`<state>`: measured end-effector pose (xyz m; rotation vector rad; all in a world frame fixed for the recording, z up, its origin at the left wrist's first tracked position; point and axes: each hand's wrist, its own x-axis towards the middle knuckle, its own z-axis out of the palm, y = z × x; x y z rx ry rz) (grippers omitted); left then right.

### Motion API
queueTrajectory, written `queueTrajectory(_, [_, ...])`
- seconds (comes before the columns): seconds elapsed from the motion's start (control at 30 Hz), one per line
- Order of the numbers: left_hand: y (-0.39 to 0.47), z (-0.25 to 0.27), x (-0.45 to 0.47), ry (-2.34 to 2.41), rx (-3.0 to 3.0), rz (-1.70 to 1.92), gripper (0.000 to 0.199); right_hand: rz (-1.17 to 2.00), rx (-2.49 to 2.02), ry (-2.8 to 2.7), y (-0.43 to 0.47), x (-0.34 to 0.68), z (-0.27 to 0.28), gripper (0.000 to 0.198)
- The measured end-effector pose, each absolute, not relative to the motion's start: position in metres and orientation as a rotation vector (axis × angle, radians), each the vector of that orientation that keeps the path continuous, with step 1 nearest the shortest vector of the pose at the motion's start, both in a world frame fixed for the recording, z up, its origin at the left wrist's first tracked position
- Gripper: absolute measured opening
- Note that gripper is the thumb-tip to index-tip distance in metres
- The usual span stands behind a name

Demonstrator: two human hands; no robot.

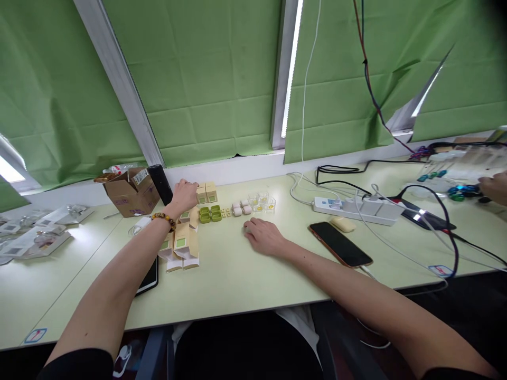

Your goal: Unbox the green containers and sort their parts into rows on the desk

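My left hand [182, 197], a beaded bracelet at its wrist, reaches to the back of the table. Its fingers are curled beside small cream boxes [211, 192] with green labels; whatever they hold is hidden. Below this wrist stand more cream boxes [186, 243] with their flaps open, partly covered by the hand. My right hand [262, 236] rests on the tabletop with loosely bent fingers and nothing in it. Between the hands sit green square containers [210, 214], tiny yellowish pieces [225, 212], pale pink rounded pieces [241, 208] and clear cups [263, 201] with yellow at the bottom.
A cardboard box [131, 192] and a black cylinder [160, 183] stand back left. A dark tablet-like device [149, 279] lies under my left forearm. At right are a phone [340, 244], a power strip [358, 209], cables and another person's hand [494, 188].
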<state>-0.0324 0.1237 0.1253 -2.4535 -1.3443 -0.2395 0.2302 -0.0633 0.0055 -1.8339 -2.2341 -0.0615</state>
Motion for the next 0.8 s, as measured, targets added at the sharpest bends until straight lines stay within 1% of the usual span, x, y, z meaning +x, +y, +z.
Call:
queueTrajectory(0.1, [0.14, 0.113, -0.018, -1.313, -2.454, -0.184, 0.043, 0.012, -1.903, -2.172, -0.055, 0.246, 0.009, 0.024])
queueTrajectory(0.37, [0.166, 0.081, 0.02, -1.35, -2.45, -0.123, 0.053, 0.1, -1.909, -2.123, -0.051, 0.255, 0.011, 0.023])
queueTrajectory(0.63, [0.172, 0.062, 0.03, -1.374, -2.479, -0.116, 0.036, 0.085, -1.902, -2.13, -0.052, 0.25, 0.01, 0.025])
queueTrajectory(0.8, [0.167, 0.06, 0.031, -1.327, -2.488, -0.202, 0.042, 0.075, -1.913, -2.137, -0.053, 0.248, 0.01, 0.026])
